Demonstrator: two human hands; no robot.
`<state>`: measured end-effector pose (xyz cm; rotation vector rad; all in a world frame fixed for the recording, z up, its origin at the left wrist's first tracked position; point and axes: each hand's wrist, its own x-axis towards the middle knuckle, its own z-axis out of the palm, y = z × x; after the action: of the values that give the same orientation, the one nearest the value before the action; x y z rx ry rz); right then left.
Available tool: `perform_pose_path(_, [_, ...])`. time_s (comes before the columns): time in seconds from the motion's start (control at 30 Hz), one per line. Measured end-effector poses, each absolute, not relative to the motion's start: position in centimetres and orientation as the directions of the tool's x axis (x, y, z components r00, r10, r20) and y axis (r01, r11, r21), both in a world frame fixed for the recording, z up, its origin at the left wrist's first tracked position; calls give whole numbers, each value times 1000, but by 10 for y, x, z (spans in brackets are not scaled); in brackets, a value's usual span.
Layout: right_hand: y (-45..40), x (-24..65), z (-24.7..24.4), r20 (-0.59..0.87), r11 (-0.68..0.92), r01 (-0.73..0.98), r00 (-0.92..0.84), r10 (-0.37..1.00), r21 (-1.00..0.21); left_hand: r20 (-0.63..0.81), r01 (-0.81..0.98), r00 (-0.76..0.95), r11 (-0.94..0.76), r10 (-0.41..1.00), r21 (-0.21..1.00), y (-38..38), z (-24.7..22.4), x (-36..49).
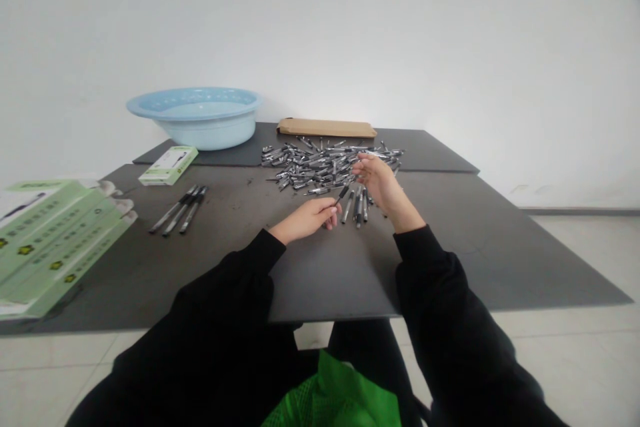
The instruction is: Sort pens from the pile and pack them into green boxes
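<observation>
My left hand (320, 215) is closed around a pen (343, 194), whose black end points up and away from me. My right hand (383, 188) hovers just right of it over the near edge of a heap of pens (320, 167), fingers parted and slightly curled, with nothing visible in them. Between and below the hands lie several loose pens (359, 207), roughly side by side. Off to the left, a small group of pens (181, 210) rests in a neat row on the dark table (330, 280).
A light blue basin (210, 130) stands at the back left, with a small green-and-white pen box (169, 165) before it. Several larger green boxes (60, 240) lie at the left edge. Behind the heap sits a flat brown cardboard piece (327, 127), near the wall.
</observation>
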<state>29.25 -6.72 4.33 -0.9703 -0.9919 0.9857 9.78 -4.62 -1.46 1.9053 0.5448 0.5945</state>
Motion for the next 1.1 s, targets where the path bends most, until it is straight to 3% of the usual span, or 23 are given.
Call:
perform_pose_path(0.07, [-65, 311, 41, 211, 228, -32, 274, 939, -973, 161, 116, 766, -379, 622, 918, -45, -14, 97])
perform_pose_path(0.13, [-64, 330, 35, 266, 184, 278, 294, 918, -943, 162, 124, 756, -382, 634, 916, -43, -13, 96])
perform_pose_path(0.23, [-64, 354, 24, 370, 66, 698, 294, 881, -713, 180, 127, 738, -395, 651, 910, -41, -10, 94])
perform_pose_path(0.3, [-64, 367, 17, 402, 0, 802, 300, 865, -598, 208, 128, 716, -418, 667, 899, -39, -7, 92])
perform_pose_path(0.53, [-68, 407, 8, 415, -159, 801, 456, 787, -578, 309, 176, 590, -492, 746, 852, -26, 18, 70])
perform_pose_path(0.77, [-70, 434, -4, 389, -264, 762, 557, 734, -592, 372, 282, 285, -448, 884, 849, 2, 25, 30])
perform_pose_path(0.9, [-62, 413, -6, 482, -167, 813, 481, 732, -558, 314, 308, 94, -327, 945, 893, 14, 20, 18])
perform_pose_path(1.1, [-55, 383, -12, 561, 9, 871, 308, 768, -491, 314, 385, 120, -336, 942, 859, 18, 15, 14])
